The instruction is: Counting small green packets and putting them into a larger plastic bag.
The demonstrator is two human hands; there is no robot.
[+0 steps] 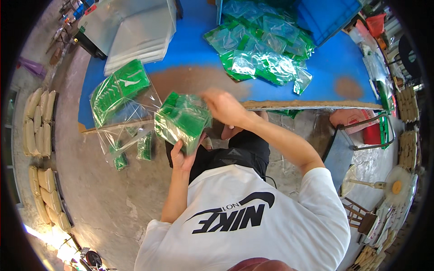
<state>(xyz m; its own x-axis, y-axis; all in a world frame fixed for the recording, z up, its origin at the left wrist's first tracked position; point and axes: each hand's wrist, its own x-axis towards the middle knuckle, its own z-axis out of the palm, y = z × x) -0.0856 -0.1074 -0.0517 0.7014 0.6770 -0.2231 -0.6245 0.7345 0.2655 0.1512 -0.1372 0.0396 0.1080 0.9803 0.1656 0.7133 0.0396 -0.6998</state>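
Green, plastic-wrapped packets (178, 122) sit in a stack at the near edge of the blue table (194, 40), left of its middle. My left hand (182, 157) grips them from below; my right hand (222, 107), fingers bent, is right beside them, whether touching I cannot tell. Over the table's near left corner droops a clear bag (121, 92) with green contents; a glossy green heap (266, 47) covers its far right part.
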